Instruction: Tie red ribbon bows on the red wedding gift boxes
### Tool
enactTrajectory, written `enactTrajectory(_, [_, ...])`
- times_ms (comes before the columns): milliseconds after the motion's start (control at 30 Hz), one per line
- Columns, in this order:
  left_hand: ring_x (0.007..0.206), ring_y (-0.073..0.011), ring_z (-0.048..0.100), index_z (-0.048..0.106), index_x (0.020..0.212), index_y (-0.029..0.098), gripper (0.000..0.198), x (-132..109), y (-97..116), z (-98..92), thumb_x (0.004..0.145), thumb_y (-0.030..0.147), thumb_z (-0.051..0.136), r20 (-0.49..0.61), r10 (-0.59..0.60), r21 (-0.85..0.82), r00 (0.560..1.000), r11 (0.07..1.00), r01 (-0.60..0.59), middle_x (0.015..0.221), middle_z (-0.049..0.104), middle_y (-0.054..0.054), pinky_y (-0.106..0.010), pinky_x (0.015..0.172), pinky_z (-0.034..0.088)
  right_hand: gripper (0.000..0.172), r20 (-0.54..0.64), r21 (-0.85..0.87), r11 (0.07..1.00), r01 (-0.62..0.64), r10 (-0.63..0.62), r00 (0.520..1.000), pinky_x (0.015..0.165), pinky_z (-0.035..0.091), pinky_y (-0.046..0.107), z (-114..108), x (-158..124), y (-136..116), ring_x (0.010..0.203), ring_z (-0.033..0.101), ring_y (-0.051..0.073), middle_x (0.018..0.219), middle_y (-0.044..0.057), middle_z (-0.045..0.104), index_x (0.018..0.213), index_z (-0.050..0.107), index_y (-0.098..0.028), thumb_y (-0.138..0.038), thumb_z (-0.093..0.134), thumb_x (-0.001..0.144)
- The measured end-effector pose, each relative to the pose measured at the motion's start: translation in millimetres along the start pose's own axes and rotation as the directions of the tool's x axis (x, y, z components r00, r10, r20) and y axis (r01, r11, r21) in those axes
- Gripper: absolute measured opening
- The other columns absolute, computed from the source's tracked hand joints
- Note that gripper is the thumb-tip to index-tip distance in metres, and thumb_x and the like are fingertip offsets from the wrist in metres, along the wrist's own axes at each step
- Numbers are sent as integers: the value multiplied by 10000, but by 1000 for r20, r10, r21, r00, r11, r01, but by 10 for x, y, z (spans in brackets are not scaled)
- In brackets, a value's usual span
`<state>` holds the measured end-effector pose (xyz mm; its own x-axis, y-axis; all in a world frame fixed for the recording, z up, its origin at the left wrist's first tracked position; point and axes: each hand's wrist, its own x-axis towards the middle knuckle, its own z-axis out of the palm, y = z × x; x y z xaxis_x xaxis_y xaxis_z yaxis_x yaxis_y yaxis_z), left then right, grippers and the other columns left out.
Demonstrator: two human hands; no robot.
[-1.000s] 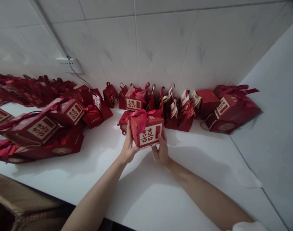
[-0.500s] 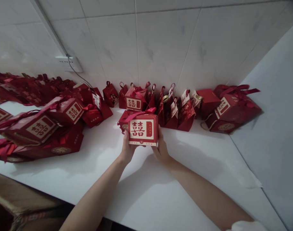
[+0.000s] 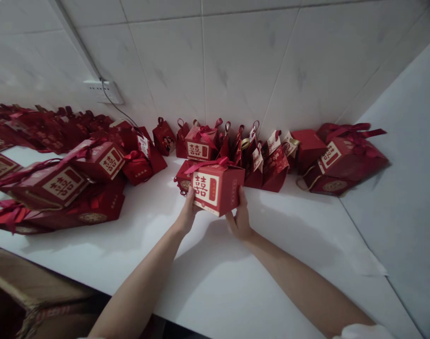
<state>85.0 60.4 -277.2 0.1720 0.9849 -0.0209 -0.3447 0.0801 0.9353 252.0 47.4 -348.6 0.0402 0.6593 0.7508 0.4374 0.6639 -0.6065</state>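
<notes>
Both my hands hold a red gift box [image 3: 218, 187] with a cream label and a red ribbon bow, just above the white counter [image 3: 236, 282]. My left hand [image 3: 188, 214] grips its left lower corner. My right hand [image 3: 240, 217] is closed on its right lower side, fingers up the wall of the box. The box is turned so one corner faces me. Directly behind it lies another small red box [image 3: 184, 178], and a matching ribboned box [image 3: 199, 143] stands further back.
Red gift bags with tags [image 3: 267, 162] stand in a row along the tiled wall. Larger ribboned red boxes lie at the right [image 3: 342, 157] and pile up at the left [image 3: 59, 183]. A wall socket with a cable [image 3: 107, 92] sits above. A brown carton [image 3: 31, 301] is below the counter edge.
The box has been turned in my hands: its labelled face, square to me before, now points left with a corner toward me. My hands shifted slightly along its lower edges.
</notes>
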Motion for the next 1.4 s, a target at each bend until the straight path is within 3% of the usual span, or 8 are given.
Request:
enactTrajectory(100, [1020, -272, 664, 582, 1289, 225, 586, 38, 46, 5, 882, 638, 499, -42, -10, 80, 999, 997, 13, 1137, 708, -73, -366, 813, 535, 721, -62, -103, 984, 143, -149, 987, 1062, 423, 590, 32, 0, -33, 1399, 400, 342, 1528, 157, 380, 1561, 73, -284, -329, 478, 966])
enactTrajectory(200, [1069, -247, 637, 529, 1352, 274, 571, 39, 62, -9, 862, 558, 597, -64, 122, 172, 990, 979, -110, 1233, 667, -43, -357, 881, 514, 769, -41, -84, 985, 153, -156, 987, 1089, 406, 567, 31, 55, -98, 1432, 355, 308, 1564, 139, 331, 1564, 21, -299, -271, 492, 958])
enactTrajectory(367, [1065, -320, 641, 628, 1249, 204, 788, -2, -40, -80, 799, 812, 406, 158, 26, 121, 987, 992, -46, 1127, 713, -128, -414, 833, 531, 766, -26, -93, 983, 157, -160, 987, 1128, 328, 613, -27, 169, -164, 1485, 227, 314, 1622, 95, 197, 1562, 60, -318, -293, 513, 944])
enactTrajectory(500, [904, -306, 692, 712, 1063, 151, 662, -11, -80, -94, 816, 728, 503, 225, 8, 175, 974, 983, -49, 968, 750, -136, -392, 750, 552, 744, -26, -42, 992, 120, -121, 992, 1129, 299, 647, -38, 183, -179, 1510, 105, 324, 1653, 73, 33, 1558, 70, -320, -319, 500, 951])
enactTrajectory(900, [797, -302, 694, 708, 990, 122, 647, -5, 2, -45, 839, 697, 454, 191, -25, 29, 981, 999, 20, 850, 746, -146, -428, 718, 555, 742, -33, -24, 998, 59, -59, 998, 1130, 316, 633, -34, 192, -145, 1493, 190, 332, 1619, 122, 179, 1536, 166, -279, -343, 568, 916])
enactTrajectory(1100, [772, -318, 680, 694, 1056, 124, 822, -36, 90, 0, 805, 795, 291, 459, -177, -151, 871, 950, 273, 960, 734, -196, -420, 669, 516, 844, -76, -87, 973, 214, -221, 972, 1071, 429, 591, -29, 86, -148, 1467, 266, 342, 1622, 119, 169, 1560, 50, -308, -321, 589, 910])
enactTrajectory(1267, [701, -318, 681, 685, 1098, 125, 911, -38, 45, -51, 728, 876, 325, 596, -174, -140, 784, 939, 315, 1018, 726, -223, -427, 671, 496, 779, 30, -103, 955, 279, -277, 960, 1092, 409, 579, -67, 97, -213, 1463, 272, 341, 1605, 141, 223, 1573, 68, -226, -358, 504, 942])
enactTrajectory(1400, [787, -333, 720, 638, 1215, 94, 800, 14, 13, -144, 818, 745, 394, 641, -210, -100, 738, 931, 352, 1028, 731, -219, -379, 690, 518, 696, 6, -98, 955, 281, -282, 959, 1126, 354, 580, -101, 156, -215, 1477, 236, 313, 1617, 114, 184, 1570, 91, -231, -327, 431, 971])
